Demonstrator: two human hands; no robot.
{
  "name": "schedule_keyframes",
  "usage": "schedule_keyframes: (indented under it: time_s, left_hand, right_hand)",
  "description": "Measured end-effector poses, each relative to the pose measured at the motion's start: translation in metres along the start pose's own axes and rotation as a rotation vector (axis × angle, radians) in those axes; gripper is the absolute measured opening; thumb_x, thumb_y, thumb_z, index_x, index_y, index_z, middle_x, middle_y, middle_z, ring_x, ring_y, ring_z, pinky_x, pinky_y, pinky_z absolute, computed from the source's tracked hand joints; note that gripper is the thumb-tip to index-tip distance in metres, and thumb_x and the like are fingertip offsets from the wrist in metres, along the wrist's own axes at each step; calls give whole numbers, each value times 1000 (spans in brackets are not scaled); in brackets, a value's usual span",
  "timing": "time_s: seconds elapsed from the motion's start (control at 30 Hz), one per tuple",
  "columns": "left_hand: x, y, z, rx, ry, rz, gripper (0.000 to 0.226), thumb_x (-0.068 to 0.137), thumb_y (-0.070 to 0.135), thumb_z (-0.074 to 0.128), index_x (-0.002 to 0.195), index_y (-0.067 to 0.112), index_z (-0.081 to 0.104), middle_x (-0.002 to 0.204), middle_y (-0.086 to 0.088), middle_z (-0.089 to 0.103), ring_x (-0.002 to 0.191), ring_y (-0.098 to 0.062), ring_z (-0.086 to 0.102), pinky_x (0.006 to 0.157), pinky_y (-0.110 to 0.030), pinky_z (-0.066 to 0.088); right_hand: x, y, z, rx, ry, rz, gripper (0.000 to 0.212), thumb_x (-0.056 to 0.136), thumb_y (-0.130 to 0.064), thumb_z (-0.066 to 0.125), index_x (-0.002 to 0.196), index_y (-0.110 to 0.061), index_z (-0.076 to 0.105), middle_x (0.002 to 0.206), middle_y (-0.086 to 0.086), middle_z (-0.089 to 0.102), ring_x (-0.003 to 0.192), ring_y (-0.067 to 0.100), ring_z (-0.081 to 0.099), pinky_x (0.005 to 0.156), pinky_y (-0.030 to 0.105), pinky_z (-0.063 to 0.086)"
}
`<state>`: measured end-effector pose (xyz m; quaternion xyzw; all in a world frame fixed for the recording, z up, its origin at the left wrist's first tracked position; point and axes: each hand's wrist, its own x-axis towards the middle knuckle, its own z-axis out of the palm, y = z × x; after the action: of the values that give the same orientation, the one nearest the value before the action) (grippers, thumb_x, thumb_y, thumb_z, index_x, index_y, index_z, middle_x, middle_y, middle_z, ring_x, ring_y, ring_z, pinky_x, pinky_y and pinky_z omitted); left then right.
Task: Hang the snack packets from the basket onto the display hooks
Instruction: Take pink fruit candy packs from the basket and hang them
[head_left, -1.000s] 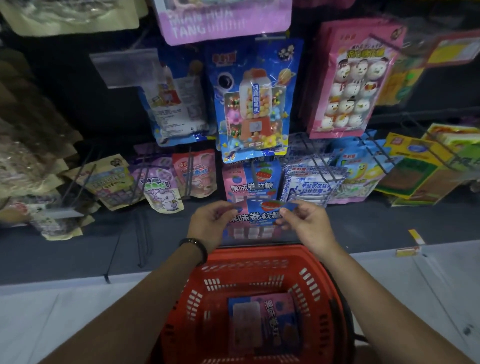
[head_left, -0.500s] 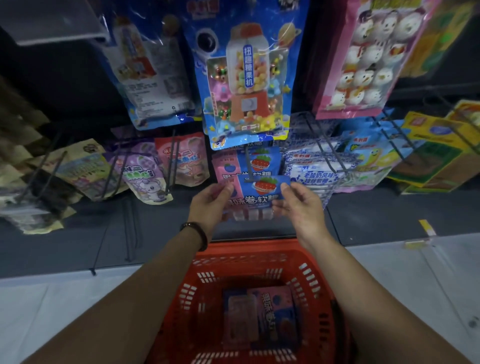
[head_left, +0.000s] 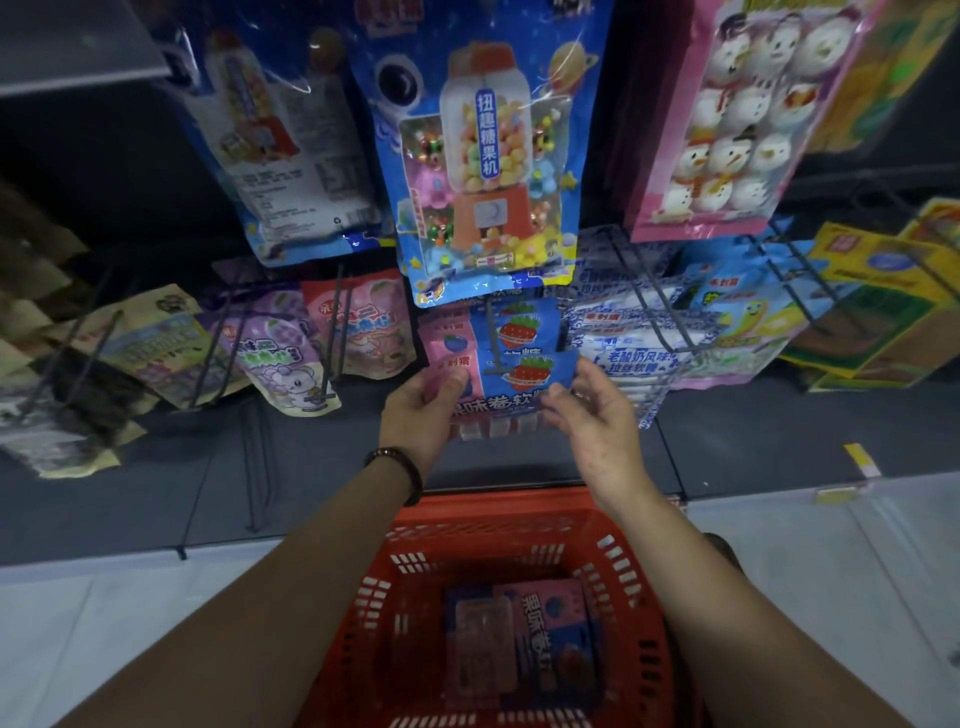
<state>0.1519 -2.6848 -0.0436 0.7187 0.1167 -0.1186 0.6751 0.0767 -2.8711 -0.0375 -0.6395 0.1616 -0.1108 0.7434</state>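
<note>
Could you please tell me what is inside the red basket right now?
At least one pink-and-blue snack packet lies flat on the floor of the red basket. Whether another lies beneath it cannot be seen, and the basket's near end is out of frame.

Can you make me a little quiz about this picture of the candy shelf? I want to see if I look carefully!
1. True or false: the basket on the floor is green.
2. Pick one. The dark bracelet is on the wrist of: A) the left hand, B) the right hand.
3. Fill the gap: the fruit drawn on the blue half of the packet that the left hand grips is a ____.

Key: 1 false, it is red. 2 A. 3 strawberry.
</note>
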Motion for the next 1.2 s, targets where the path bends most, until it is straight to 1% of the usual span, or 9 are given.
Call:
schedule_keyframes:
  time_s: [0.13, 0.27, 0.37, 0.43, 0.63, 0.8, 0.93, 1.07, 1.2]
  left_hand:
    - [0, 0, 3, -26, 40, -26, 20, 97, 38, 75, 111, 25, 80, 92, 10, 81, 73, -9, 66, 79, -35, 60]
    - [11, 15, 11, 74, 73, -18, 34, 99, 39, 71, 123, 16, 77, 108, -12, 80, 69, -11, 64, 56, -20, 56]
    - [21, 22, 15, 68, 81, -43, 37, 98, 44, 71, 122, 17, 76, 127, -18, 73, 104, -30, 75, 95, -41, 63]
    - [28, 26, 15, 91, 80, -65, 39, 96, 48, 71, 121, 18, 76, 128, -19, 72, 117, -37, 71, 102, -51, 59]
    - [39, 25, 13, 148, 37, -120, 43, 97, 51, 69, 117, 12, 69, 81, -5, 66, 67, -21, 64, 67, -35, 61]
    - [19, 23, -4, 166, 52, -120, 23, 98, 28, 73, 96, 7, 64, 79, -15, 65, 56, -23, 58, 48, -25, 50]
    - [-41, 18, -31, -91, -248, -398, 16, 103, 20, 66, 112, 7, 66, 84, -12, 66, 65, -22, 63, 56, -30, 51]
    - [-97, -8, -60, 540, -680, -202, 13, 106, 27, 61, 109, 18, 69, 106, 0, 78, 85, -19, 76, 64, -22, 52]
    - [-105, -39, -69, 982, -872, 52, 14, 102, 37, 66, 110, 28, 74, 111, 13, 74, 105, -10, 70, 92, -30, 55]
  right_hand:
    - [-2, 1, 1, -22, -40, 31, 50, 105, -3, 62, 153, -13, 53, 140, 13, 68, 114, 14, 74, 107, 39, 57]
    - [-5, 3, 1, -131, -65, 44, 73, 100, -24, 70, 165, -17, 36, 161, 2, 52, 130, 8, 65, 119, 48, 47]
    - [-8, 6, 1, -188, -101, 84, 74, 95, -27, 73, 161, -18, 43, 130, -9, 68, 106, 2, 71, 115, 39, 48]
    - [-10, 3, 2, -245, -110, 70, 60, 99, -13, 72, 155, -14, 51, 123, -10, 70, 92, -5, 69, 106, 30, 52]
    - [-17, 11, -4, -406, -175, 102, 36, 99, -25, 72, 134, -23, 66, 120, -14, 69, 108, 9, 71, 98, 40, 60]
    - [-23, 24, -16, -646, -274, 192, 11, 99, -29, 71, 110, -31, 70, 106, -8, 75, 99, 15, 73, 88, 35, 55]
    - [-42, 41, -31, -1018, -461, 325, 23, 98, -43, 68, 98, -23, 79, 94, -3, 80, 88, 17, 74, 83, 33, 56]
    - [-69, 98, -40, -1210, -568, 540, 34, 100, -43, 64, 105, -13, 80, 109, 9, 78, 104, 28, 71, 83, 29, 49]
    - [-96, 169, -57, -1275, -508, 706, 42, 102, -38, 64, 126, -6, 72, 128, 18, 72, 117, 32, 70, 79, 30, 45]
